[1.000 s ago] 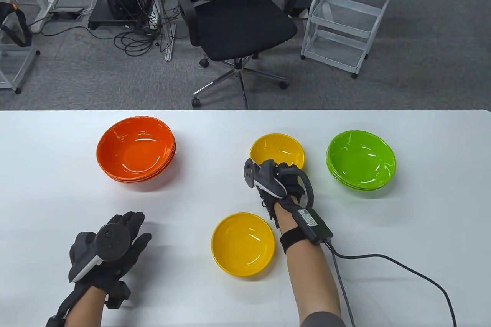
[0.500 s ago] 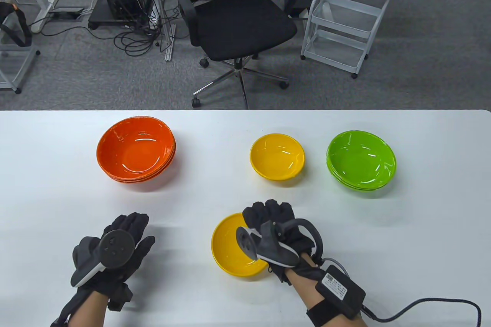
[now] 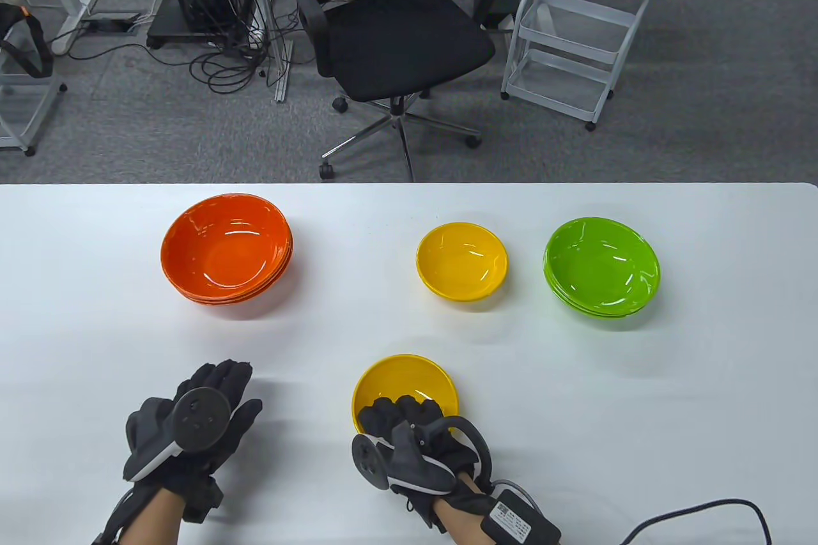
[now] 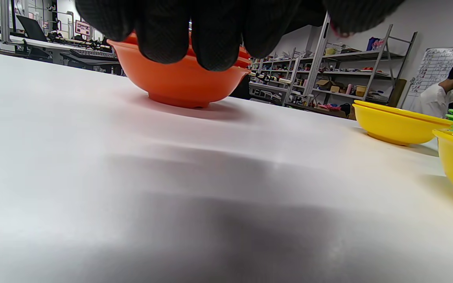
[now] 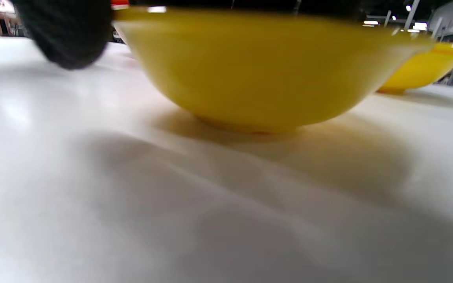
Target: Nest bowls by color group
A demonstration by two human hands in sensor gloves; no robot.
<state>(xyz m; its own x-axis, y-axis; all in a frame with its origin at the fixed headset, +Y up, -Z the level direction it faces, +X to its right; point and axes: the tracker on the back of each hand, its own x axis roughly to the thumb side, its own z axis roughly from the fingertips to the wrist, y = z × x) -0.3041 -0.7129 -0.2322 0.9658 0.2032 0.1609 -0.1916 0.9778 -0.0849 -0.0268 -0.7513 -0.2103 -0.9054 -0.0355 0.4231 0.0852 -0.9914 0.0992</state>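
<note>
On the white tabletop (image 3: 96, 315): smooth matte surface, round glossy bowls are carried.
Near yellow bowl (image 3: 409, 382): shallow, set at the front centre, alone.
Right hand (image 3: 418, 443): knit-gloved fingers (image 3: 399, 411) are curled over the near rim; whether the rim is gripped cannot be told.
Left hand (image 3: 192, 427): fingers are extended together, nothing held.
Far yellow bowl (image 3: 461, 260): well apart, beside the green stack (image 3: 601, 266).
Orange stack (image 3: 226, 246): nested, far left.
</note>
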